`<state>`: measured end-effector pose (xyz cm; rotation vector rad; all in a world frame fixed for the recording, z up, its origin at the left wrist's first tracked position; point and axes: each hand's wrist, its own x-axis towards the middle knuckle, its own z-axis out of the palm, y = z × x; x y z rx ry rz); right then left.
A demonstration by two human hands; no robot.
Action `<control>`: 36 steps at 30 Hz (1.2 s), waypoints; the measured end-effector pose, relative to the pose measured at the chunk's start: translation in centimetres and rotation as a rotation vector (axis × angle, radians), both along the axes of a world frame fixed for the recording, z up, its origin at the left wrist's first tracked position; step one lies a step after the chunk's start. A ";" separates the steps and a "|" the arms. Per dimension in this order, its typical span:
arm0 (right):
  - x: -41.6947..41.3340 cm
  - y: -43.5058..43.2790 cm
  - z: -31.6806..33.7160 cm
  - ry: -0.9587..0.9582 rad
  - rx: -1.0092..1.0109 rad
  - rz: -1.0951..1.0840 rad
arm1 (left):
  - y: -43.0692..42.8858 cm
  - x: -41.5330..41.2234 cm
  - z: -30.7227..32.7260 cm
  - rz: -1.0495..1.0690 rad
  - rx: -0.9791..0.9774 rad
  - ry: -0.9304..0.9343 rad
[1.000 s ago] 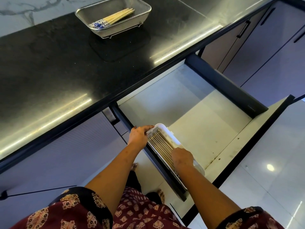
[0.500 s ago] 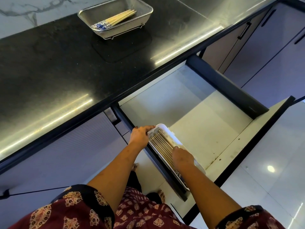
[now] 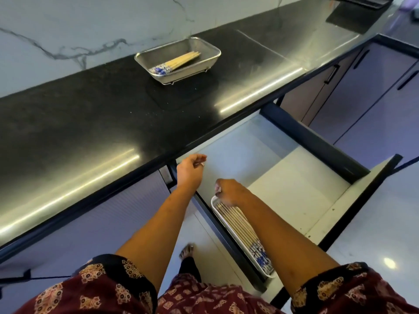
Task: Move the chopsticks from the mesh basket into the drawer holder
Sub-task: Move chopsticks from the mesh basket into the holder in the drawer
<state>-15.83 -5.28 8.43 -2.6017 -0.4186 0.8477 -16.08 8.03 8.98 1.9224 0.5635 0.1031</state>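
A metal mesh basket [image 3: 205, 45] stands on the black counter, with several chopsticks [image 3: 179, 61] lying in it, blue patterned ends to the left. A white holder [image 3: 215, 208] lies along the left side of the open drawer [image 3: 283, 177], and several chopsticks [image 3: 240, 225] rest in it. My left hand [image 3: 190, 169] hovers above the drawer's left rear corner, fingers loosely curled, holding nothing. My right hand [image 3: 229, 191] is just above the holder's far end, fingers curled, empty.
The black counter [image 3: 90, 123] runs across the view with a marble wall behind. A dark tray [image 3: 362, 3] sits at the far right of the counter. Cabinet doors with black handles [image 3: 333, 73] stand right of the drawer. My foot [image 3: 187, 250] is below on the floor.
Both hands have let go of the white holder and lifted up and away from it. The view has tilted up, showing more of the counter.
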 end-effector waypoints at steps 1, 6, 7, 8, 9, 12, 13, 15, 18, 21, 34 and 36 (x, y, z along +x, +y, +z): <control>0.6 0.7 0.6 -0.018 0.058 -0.029 | 0.7 0.5 0.8 0.026 -0.011 -0.025; 3.3 4.0 3.2 -0.143 0.293 -0.095 | 4.4 3.0 3.6 0.166 -0.118 -0.123; 3.8 4.5 3.8 -0.158 0.316 -0.096 | 5.1 3.7 4.0 0.189 -0.139 -0.130; 4.5 5.3 4.5 -0.179 0.334 -0.098 | 5.8 4.5 4.5 0.212 -0.163 -0.137; 5.3 6.0 5.1 -0.205 0.356 -0.097 | 6.4 5.3 4.9 0.230 -0.187 -0.144; 8.1 8.6 7.1 -0.274 0.463 -0.122 | 7.8 8.6 6.1 0.267 -0.236 -0.171; 9.3 9.7 7.6 -0.286 0.494 -0.145 | 8.4 9.9 6.4 0.274 -0.251 -0.181; 11.9 12.0 8.4 -0.302 0.530 -0.189 | 9.7 12.5 7.1 0.285 -0.287 -0.198; 15.4 15.3 9.6 -0.321 0.566 -0.223 | 12.4 16.0 8.1 0.335 -0.340 -0.225; 19.2 18.4 10.8 -0.373 0.574 -0.271 | 15.8 19.0 8.5 0.385 -0.345 -0.230; 31.4 26.6 11.6 -0.098 0.610 -0.617 | 25.4 26.5 9.1 0.308 -0.330 -0.171; 32.8 27.4 11.1 0.004 0.607 -0.678 | 26.0 27.4 8.9 0.271 -0.325 -0.151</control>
